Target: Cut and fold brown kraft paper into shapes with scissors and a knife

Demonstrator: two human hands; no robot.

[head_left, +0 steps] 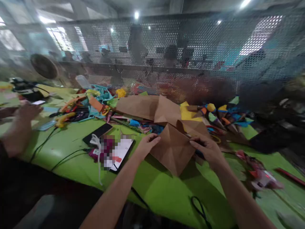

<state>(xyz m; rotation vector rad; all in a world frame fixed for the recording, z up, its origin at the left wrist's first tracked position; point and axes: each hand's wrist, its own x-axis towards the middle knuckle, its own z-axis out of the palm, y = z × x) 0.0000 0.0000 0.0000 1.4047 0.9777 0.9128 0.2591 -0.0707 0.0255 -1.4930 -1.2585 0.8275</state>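
A green table (154, 187) carries brown paper sheets (147, 108) and coloured scraps (95, 101). In the middle lies a folded brown paper (172, 148); the left hand (146, 144) and right hand (208, 149) pinch its two side edges

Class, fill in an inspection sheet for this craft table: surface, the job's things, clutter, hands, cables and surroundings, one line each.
Surface: green table, mostly covered at the far side.
Job's things: folded brown paper sheet, lying on the table under both hands; more brown paper behind it.
Clutter: coloured paper scraps, paper cones, a dark phone, a second device with a lit screen.
Hands: left hand presses the sheet's left edge; right hand pinches its right corner; another person's hand rests at far left.
Cables: black cables run across the table; a white cord lies over the device.
Surroundings: perforated metal screen behind the table; blurred beyond.
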